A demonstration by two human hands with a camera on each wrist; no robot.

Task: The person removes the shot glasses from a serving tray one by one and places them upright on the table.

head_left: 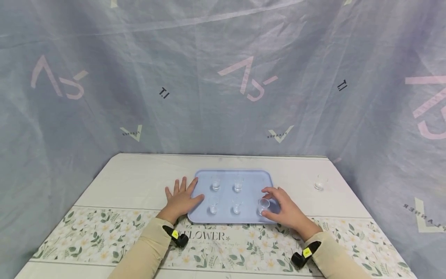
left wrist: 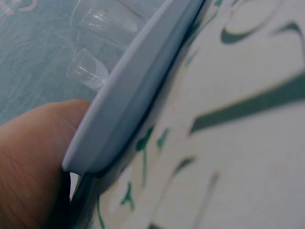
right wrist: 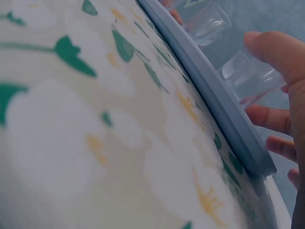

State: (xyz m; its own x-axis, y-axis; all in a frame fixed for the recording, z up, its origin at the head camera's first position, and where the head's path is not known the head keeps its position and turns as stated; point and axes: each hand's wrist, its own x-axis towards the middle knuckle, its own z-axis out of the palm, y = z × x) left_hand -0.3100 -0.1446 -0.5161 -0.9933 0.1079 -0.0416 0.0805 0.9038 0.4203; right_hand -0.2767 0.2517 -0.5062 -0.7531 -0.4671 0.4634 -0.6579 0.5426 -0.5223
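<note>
A light blue tray [head_left: 251, 178] lies in the middle of the table with several small clear glasses standing on it in two rows. My right hand [head_left: 271, 200] grips the front right glass [head_left: 263, 205], thumb and fingers curled round it. In the right wrist view the same glass [right wrist: 250, 76] sits between my thumb [right wrist: 272, 50] and fingers, just inside the tray rim [right wrist: 214, 90]. My left hand [head_left: 181, 197] lies flat on the table with straight fingers, its thumb against the tray's left edge. The left wrist view has that thumb [left wrist: 33, 157] pressed to the tray rim [left wrist: 133, 95].
One more small glass [head_left: 319, 182] stands alone on the table to the right of the tray. A floral runner [head_left: 104, 236] covers the table's near strip. A blue-grey sheet [head_left: 223, 77] hangs behind and at both sides.
</note>
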